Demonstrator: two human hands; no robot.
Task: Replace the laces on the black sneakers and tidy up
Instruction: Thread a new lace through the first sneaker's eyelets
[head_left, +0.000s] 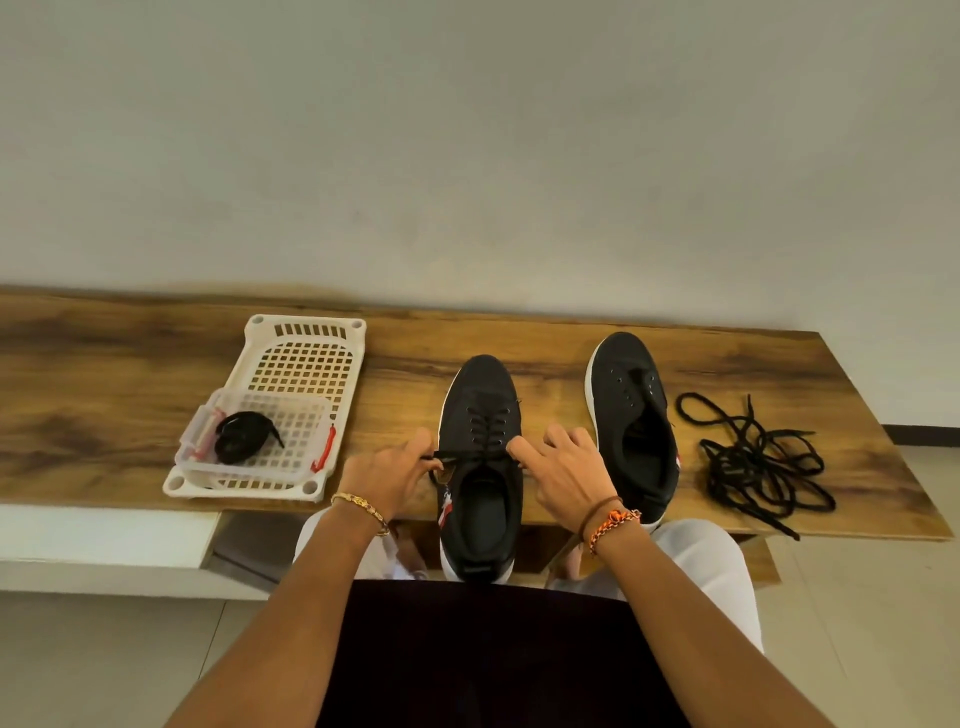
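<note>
**Lacing risk: near sneaker overhangs the bench's front edge**

Left to right along the bench (130, 374):

- White basket (306, 364) toward the bench's left end, front corner close to the front edge. A clear box (311, 452) with red clips sits in its near end and holds a bundled black lace (241, 434). Looks like the spare for the second shoe. Risk: the left elbow swings that way and could nudge the basket off the front edge.
- Left hand (389, 473) pinches a lace end at the top left eyelet of the laced sneaker (480, 457). That shoe sits mid-bench with its heel past the front edge, against the person's lap. Risk: a hard pull on the lace tips or drags it off. Uneven pull leaves one end short for the knot.
- Right hand (569, 467): fingers loosely curled at the top right eyelet, one fingertip on the shoe's upper. Can't tell if it grips a lace; none visible in it.
- Unlaced sneaker (631, 415) right of it, eyelets bare, heel also at the front edge.
- Loose tangle of black laces (758, 462) near the bench's right end, one strand trailing to the front edge. Risk: it slides off, or gets mistaken for the new lace.

Surface: wood-grain top, dark brown. Room: plain pale wall behind, light tiled floor, dark skirting at the far right.
</note>
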